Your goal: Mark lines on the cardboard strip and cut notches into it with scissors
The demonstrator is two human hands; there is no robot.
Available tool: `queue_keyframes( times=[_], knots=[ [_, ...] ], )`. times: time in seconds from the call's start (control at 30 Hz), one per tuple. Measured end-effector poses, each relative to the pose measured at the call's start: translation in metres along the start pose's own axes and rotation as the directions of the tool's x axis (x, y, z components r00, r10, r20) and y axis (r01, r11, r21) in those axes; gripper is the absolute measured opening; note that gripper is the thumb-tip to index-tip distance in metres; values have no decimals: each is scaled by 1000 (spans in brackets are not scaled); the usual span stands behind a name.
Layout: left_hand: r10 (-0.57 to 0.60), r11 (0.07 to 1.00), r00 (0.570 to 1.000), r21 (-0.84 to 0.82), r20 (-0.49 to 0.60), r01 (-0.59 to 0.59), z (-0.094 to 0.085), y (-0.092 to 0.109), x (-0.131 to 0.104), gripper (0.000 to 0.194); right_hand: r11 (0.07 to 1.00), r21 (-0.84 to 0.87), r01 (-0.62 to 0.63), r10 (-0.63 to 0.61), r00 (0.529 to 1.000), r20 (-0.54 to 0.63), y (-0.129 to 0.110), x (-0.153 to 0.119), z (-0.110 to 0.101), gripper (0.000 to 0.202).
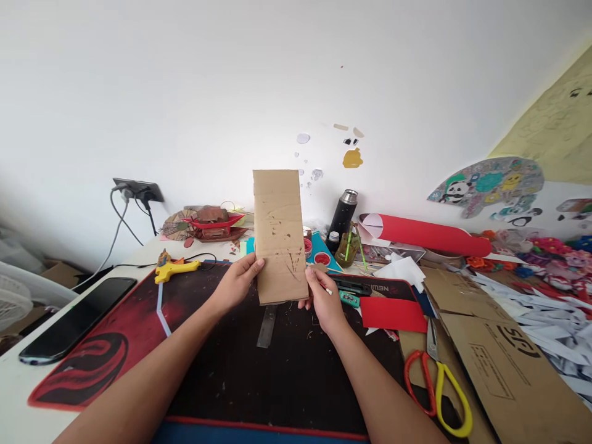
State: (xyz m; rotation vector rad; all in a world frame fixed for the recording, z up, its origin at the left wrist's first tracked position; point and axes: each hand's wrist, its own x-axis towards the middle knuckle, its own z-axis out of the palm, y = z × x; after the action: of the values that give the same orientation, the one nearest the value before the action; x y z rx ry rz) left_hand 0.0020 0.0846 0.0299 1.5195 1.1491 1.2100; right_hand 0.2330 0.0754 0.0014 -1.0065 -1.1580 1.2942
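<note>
A rectangular piece of brown cardboard (279, 209) is held upright above the desk mat, its face turned toward me and marked with dark scuffs and specks. My left hand (238, 280) grips its left edge, thumb on the front. On the lower right edge, my right hand (324, 302) is closed around the board, and a thin stick with a pale end (328, 291) pokes out between its fingers. Below the board, a metal ruler (266, 327) lies on the black and red mat (277, 382); its upper end is hidden by the board.
At left are a yellow glue gun (178, 268) and a phone (78, 317). To the right lie red paper (393, 314), scissors (435, 382) and flattened cardboard (513, 364). A black thermos (343, 213), a red paper roll (425, 237) and a model boat (215, 222) line the wall.
</note>
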Motion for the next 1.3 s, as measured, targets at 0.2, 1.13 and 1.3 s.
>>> queue_keyframes(
  times=[0.2, 1.13, 1.3],
  knots=[
    [-23, 1000, 998, -17, 54, 24, -1, -4, 1, 69, 997, -77, 31, -30, 1000, 7, 0, -4, 1, 69],
    [-40, 972, 978, -218, 207, 86, 1, -12, 1, 79, 983, -151, 102, -105, 994, -9, 3, 0, -3, 71],
    [-54, 970, 975, -222, 217, 103, 0, -16, 2, 79, 977, -173, 123, -125, 992, -4, 1, -1, -6, 70]
  ],
)
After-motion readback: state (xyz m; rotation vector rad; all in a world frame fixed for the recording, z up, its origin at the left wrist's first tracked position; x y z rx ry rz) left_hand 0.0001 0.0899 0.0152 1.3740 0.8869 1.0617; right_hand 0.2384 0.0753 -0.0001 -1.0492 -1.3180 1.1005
